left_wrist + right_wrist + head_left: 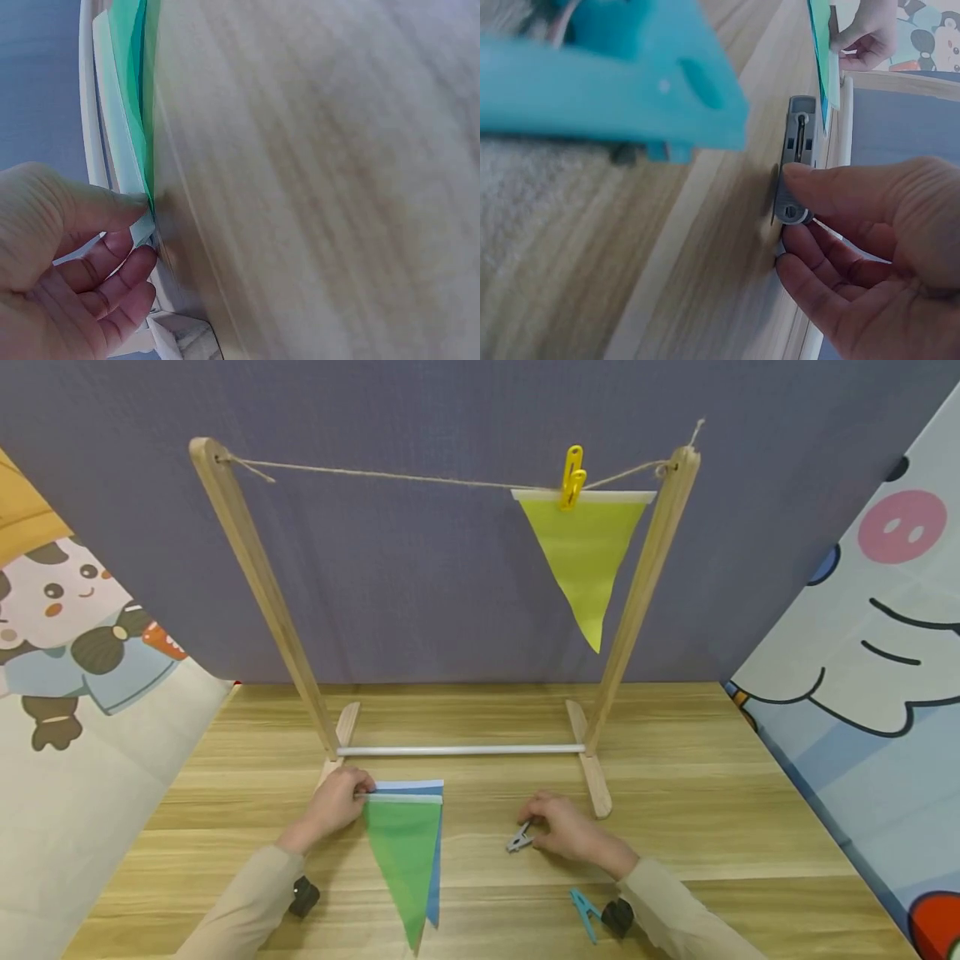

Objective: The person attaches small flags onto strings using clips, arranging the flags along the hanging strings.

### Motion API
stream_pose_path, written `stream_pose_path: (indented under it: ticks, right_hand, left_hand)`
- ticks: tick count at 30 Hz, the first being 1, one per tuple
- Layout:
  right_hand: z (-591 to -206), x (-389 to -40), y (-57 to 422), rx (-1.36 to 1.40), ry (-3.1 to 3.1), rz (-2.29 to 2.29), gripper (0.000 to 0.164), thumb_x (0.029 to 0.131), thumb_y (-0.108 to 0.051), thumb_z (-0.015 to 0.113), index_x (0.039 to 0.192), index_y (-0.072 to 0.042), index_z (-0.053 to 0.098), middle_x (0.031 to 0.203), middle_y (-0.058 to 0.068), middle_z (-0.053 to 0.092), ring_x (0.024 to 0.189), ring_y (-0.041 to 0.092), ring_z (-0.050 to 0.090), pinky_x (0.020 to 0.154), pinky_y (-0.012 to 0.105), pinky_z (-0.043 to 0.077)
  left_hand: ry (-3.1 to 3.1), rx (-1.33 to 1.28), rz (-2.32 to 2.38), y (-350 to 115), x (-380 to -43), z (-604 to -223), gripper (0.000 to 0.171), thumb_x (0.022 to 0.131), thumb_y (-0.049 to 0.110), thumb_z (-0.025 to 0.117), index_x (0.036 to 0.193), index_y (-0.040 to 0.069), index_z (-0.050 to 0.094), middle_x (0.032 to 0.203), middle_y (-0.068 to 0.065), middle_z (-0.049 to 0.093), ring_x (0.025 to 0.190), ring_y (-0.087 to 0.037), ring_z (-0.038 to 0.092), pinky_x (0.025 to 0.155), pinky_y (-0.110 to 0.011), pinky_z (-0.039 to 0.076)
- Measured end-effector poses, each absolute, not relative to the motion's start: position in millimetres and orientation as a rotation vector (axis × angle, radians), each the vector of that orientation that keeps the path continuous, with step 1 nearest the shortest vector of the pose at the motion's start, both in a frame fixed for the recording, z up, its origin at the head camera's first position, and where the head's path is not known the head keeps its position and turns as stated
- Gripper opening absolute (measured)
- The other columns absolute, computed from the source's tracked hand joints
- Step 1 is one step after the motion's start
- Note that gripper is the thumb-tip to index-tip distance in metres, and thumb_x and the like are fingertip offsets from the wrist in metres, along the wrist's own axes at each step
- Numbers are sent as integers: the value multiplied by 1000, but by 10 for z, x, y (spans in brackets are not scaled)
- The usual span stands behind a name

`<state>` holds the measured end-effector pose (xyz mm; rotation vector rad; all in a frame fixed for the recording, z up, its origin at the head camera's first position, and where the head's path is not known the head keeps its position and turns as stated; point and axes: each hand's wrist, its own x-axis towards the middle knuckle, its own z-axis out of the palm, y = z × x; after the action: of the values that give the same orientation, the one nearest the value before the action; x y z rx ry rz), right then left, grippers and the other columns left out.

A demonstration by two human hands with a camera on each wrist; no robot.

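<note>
Low down, the right hand (567, 829) pinches a gray clip (799, 141).

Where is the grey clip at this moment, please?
In the head view, the grey clip is right of the green flag, pinched by the right hand.

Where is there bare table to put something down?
Bare: the table between the green flag and gray clip, and right of the right wooden foot. Crowded: around the blue clip, close by the right sleeve.
</note>
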<state>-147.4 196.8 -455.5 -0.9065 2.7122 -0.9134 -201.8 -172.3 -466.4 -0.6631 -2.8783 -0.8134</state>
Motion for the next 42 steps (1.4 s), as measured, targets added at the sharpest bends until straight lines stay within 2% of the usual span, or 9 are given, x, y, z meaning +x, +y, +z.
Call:
stream_pose_path:
  ticks: [4, 8, 14, 19, 24, 31, 37, 39, 42]
  right_hand:
    - [-4558, -1484, 1964, -907, 2719, -882, 29, 70, 8, 74, 97, 1, 65, 93, 5, 59, 86, 20, 60, 76, 26, 52]
    - [-4564, -1499, 1969, -919, 2720, -881, 26, 73, 5, 74, 97, 1, 65, 93, 5, 60, 85, 20, 60, 75, 26, 52]
    - [-4554, -1524, 1993, -906, 2714, -949, 23, 75, 3, 72, 96, 1, 64, 90, 5, 63, 81, 18, 60, 72, 27, 52]
    - [-4508, -1547, 2009, -849, 2688, -1029, 20, 79, 2, 70, 98, 0, 63, 90, 6, 63, 79, 17, 61, 69, 25, 52]
    - [-4433, -1559, 2012, -840, 2734, -1054, 21, 79, 2, 70, 99, 1, 63, 92, 6, 61, 80, 16, 59, 70, 23, 52]
    - [-4281, -1605, 2017, -893, 2810, -1037, 20, 79, 2, 70, 98, 1, 63, 90, 7, 62, 77, 16, 57, 70, 30, 52]
    - [-4172, -1653, 2024, -964, 2851, -1037, 22, 78, 2, 72, 98, 0, 64, 91, 8, 64, 77, 16, 58, 72, 31, 54]
    - [-4148, -1668, 2030, -1001, 2878, -1034, 23, 76, 3, 73, 98, 0, 64, 90, 8, 64, 76, 17, 59, 71, 31, 54]
    - [-4117, -1690, 2043, -1048, 2906, -1020, 24, 75, 3, 74, 97, 0, 64, 91, 8, 64, 76, 19, 60, 70, 33, 55]
  left_hand:
    - [-2869, -696, -815, -1743, -2017, -4651, 17, 70, -13, 67, 72, 4, 63, 71, -4, 57, 68, -16, 52, 62, -31, 48]
    - [-2843, -729, -904, -1758, -2020, -4658, 17, 73, -9, 70, 71, 6, 61, 73, -1, 58, 71, -15, 55, 66, -31, 50]
    - [-2749, -756, -1247, -1793, -2035, -4640, 10, 79, -6, 67, 76, 3, 63, 78, -7, 65, 78, -20, 62, 67, -28, 52]
    - [-2720, -681, -1490, -1830, -2038, -4595, 0, 85, 0, 65, 85, 0, 65, 83, -9, 65, 78, -9, 58, 65, -24, 50]
    - [-2704, -596, -1687, -1828, -2012, -4518, 10, 88, 5, 64, 93, -4, 64, 86, -7, 63, 74, -8, 55, 63, -26, 49]
    - [-2680, -446, -1883, -1799, -1983, -4414, 22, 90, 13, 63, 101, -6, 62, 89, -6, 61, 76, -16, 57, 66, -31, 49]
    - [-2578, -521, -1907, -1746, -1990, -4353, 18, 89, 20, 65, 97, 3, 65, 84, 3, 59, 75, -10, 55, 68, -31, 49]
    - [-2570, -506, -1919, -1724, -1991, -4327, 19, 89, 21, 66, 97, 4, 65, 80, 4, 59, 74, -10, 55, 68, -31, 49]
    - [-2587, -447, -1954, -1697, -1992, -4289, 23, 88, 18, 66, 100, -1, 63, 80, 4, 59, 75, -9, 56, 72, -32, 50]
